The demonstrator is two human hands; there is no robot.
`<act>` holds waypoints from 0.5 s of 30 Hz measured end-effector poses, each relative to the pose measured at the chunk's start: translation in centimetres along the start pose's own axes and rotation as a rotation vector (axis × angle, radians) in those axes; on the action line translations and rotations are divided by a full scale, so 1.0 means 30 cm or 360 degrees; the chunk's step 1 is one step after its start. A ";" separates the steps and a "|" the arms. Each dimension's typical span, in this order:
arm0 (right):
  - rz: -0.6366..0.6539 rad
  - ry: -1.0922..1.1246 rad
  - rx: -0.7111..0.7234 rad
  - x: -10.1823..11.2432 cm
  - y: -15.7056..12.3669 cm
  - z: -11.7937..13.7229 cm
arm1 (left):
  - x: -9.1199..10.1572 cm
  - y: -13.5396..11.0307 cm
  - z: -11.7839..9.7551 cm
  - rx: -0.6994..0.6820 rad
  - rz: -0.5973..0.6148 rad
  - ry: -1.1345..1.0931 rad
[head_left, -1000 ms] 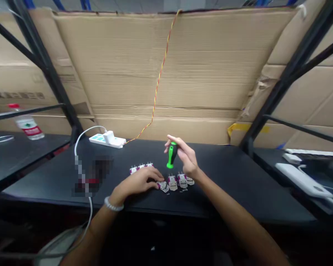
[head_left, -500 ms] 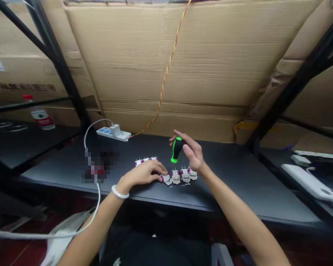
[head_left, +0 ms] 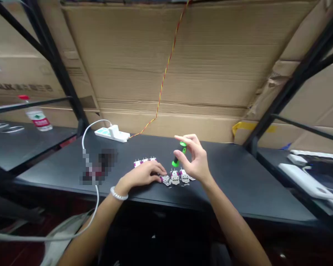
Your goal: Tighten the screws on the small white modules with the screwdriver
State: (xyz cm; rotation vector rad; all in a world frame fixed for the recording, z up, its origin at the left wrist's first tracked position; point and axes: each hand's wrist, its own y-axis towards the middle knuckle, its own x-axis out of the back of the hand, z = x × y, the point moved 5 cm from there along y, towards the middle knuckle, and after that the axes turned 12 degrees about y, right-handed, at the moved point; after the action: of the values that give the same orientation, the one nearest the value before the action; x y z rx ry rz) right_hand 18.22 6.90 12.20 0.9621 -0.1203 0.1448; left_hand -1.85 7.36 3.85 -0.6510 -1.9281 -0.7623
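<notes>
My right hand [head_left: 197,159] grips the black-and-green handle of a screwdriver [head_left: 175,163], thumb on its side and index finger over the top. The handle stands nearly upright above a row of small white-and-purple plug-like parts [head_left: 174,177] with thin metal pins. Its tip is too small to make out. My left hand [head_left: 144,173] lies low on the table, with its fingertips closed on the leftmost part [head_left: 165,180] of that row. Behind the left hand are more such parts [head_left: 145,161], pins up, partly hidden by the hand.
On the black table [head_left: 238,184], a white power strip [head_left: 119,137] with a plugged-in charger sits at the back left. A white cable [head_left: 97,199] hangs past my left arm. Black metal posts [head_left: 269,111] flank the table, and cardboard [head_left: 127,74] backs it.
My right hand has turned and changed its hold: the index finger now lies over the handle's top and the thumb along its side. My left hand stays at the same part.
</notes>
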 end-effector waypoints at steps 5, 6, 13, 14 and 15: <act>-0.0164 0.0207 -0.0111 0.021 -0.065 -0.020 | -0.003 0.001 0.002 -0.0042 -0.0005 -0.0029; -0.0162 0.0258 -0.0147 0.026 -0.076 -0.028 | -0.004 0.001 0.003 -0.0041 -0.0006 -0.0030; -0.0425 -0.0085 -0.0066 0.059 -0.133 -0.014 | -0.001 -0.001 0.002 0.0011 0.0006 -0.0052; -0.0439 -0.0094 -0.0070 0.057 -0.137 -0.016 | 0.000 0.000 0.003 0.0020 0.0003 -0.0052; -0.0423 -0.0066 -0.0089 0.054 -0.138 -0.020 | -0.001 0.000 0.004 0.0019 0.0007 -0.0050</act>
State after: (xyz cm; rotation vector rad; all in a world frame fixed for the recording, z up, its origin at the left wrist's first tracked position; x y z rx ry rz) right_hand 20.55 5.17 8.77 0.9164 -0.0334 -0.1229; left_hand -1.92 7.44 3.80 -0.6632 -1.9580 -0.7414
